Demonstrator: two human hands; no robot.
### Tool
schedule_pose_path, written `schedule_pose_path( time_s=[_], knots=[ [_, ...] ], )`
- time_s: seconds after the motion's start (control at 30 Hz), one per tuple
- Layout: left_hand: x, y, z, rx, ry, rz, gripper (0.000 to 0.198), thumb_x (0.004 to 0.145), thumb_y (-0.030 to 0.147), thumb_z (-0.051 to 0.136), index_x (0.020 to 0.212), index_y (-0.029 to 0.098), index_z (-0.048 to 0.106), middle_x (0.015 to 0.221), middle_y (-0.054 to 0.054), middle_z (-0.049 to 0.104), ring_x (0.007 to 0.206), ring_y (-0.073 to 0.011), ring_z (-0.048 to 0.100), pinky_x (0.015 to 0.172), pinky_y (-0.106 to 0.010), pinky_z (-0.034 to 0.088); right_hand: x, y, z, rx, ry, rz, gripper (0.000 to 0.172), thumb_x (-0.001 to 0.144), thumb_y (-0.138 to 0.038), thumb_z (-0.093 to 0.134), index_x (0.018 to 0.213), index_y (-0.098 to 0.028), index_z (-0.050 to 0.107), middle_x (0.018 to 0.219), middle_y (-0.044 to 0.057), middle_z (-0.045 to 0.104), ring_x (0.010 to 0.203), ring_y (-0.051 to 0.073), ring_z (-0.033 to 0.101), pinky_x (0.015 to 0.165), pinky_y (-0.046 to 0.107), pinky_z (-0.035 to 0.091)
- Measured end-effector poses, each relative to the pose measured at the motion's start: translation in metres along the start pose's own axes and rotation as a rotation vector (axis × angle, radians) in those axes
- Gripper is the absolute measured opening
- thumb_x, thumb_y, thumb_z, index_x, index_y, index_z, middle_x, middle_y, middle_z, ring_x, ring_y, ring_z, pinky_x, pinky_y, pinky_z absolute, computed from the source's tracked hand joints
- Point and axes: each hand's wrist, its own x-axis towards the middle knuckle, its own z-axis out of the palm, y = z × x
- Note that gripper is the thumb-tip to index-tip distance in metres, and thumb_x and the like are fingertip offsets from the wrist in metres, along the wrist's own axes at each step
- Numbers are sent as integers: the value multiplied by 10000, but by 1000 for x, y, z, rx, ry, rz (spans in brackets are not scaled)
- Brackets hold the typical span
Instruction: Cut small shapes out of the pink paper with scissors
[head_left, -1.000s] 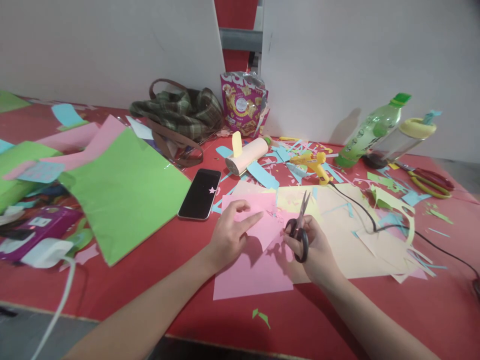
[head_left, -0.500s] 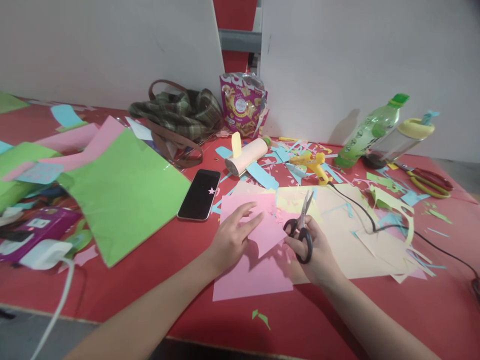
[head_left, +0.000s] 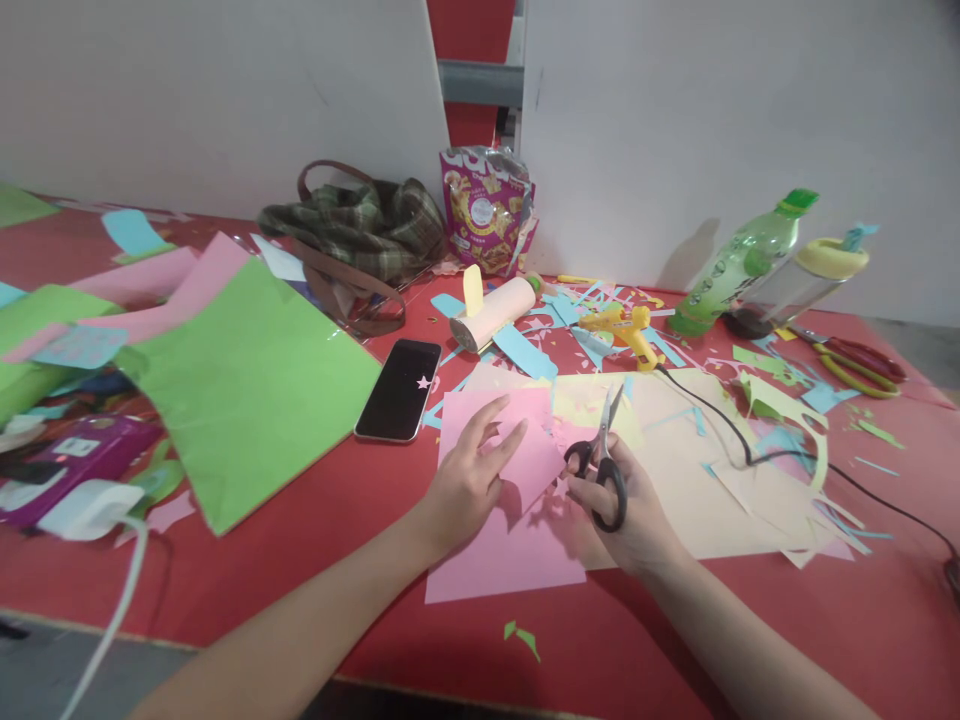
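My left hand [head_left: 472,482] lies over pink paper [head_left: 502,555], its fingers apart and reaching toward the paper's upper part. To its right, my right hand [head_left: 626,500] holds black-handled scissors [head_left: 611,480], blades pointing up and slightly apart. A small pink paper star [head_left: 561,487] shows by the right fingertips; whether they grip it is unclear. Small pink scraps lie around the blades, partly over a pale yellow sheet [head_left: 589,405]. Beneath the right hand spreads a large cream sheet [head_left: 697,510].
A phone [head_left: 398,390] and green sheets [head_left: 255,390] lie left. Behind are a paper-covered tube [head_left: 495,312], a snack bag [head_left: 487,210] and a plaid bag [head_left: 375,225]. Rightward are a yellow glue gun [head_left: 626,330] with its black cable, a leaning green bottle [head_left: 742,265] and red-yellow-handled pliers [head_left: 859,365].
My left hand has shifted slightly, its fingers a little higher. The pink paper's corner has moved left, away from my right hand, and a pink star now shows near the right fingertips.
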Motion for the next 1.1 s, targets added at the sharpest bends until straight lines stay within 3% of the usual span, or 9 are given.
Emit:
schedule_pose_path(
  time_s=[0.23, 0.43, 0.6, 0.73, 0.87, 1.0, 1.1],
  knots=[
    [-3, 9, 0, -48, -146, 105, 580, 694, -43, 304, 1228, 183, 281, 1312, -126, 177, 1199, -229, 244, 883, -359, 411, 2, 2, -2, -41, 15, -23, 268, 607, -126, 633, 668, -221, 390, 692, -43, 516, 558, 91, 475, 492, 210, 374],
    [1, 16, -2, -152, -237, 106, 508, 718, 18, 358, 1204, 156, 299, 1320, -142, 209, 1195, -230, 267, 864, -344, 430, 4, 1, -4, -24, 46, -40, 262, 616, -112, 630, 663, -216, 394, 696, -47, 512, 546, 78, 458, 486, 200, 356],
    [3, 21, -7, -344, -294, 85, 509, 676, 55, 400, 1177, 122, 340, 1342, -144, 137, 1192, -242, 265, 907, -363, 391, 4, 1, -6, -33, 33, -49, 257, 624, -106, 625, 674, -218, 399, 699, -48, 510, 555, 74, 460, 498, 198, 356],
    [4, 26, -9, -419, -285, -103, 413, 715, 104, 396, 1124, 161, 422, 1351, -112, 98, 1105, -244, 385, 869, -395, 414, 4, 1, -7, -74, 43, -77, 265, 622, -115, 628, 688, -219, 393, 701, -40, 508, 584, 88, 475, 513, 211, 371],
    [6, 30, -10, -492, -311, -358, 299, 776, 149, 357, 1030, 171, 513, 1334, -78, 128, 1160, -234, 319, 839, -306, 442, 4, 0, -6, -116, 63, -106, 268, 615, -114, 631, 679, -215, 392, 699, -39, 505, 592, 87, 478, 510, 206, 378],
    [7, 29, -8, -637, -326, -477, 282, 765, 114, 352, 953, 185, 550, 1305, -61, 183, 1202, -221, 245, 814, -260, 452, 4, 0, -6, -116, 65, -109, 268, 624, -105, 622, 679, -218, 385, 689, -49, 503, 571, 75, 477, 492, 188, 377],
    [6, 27, -4, -742, -377, -525, 254, 740, 100, 386, 900, 166, 571, 1196, -91, 343, 1133, -213, 355, 795, -261, 462, 4, 0, -5, -123, 89, -106, 276, 619, -113, 625, 669, -218, 375, 669, -52, 501, 535, 71, 471, 454, 177, 365]
  ],
)
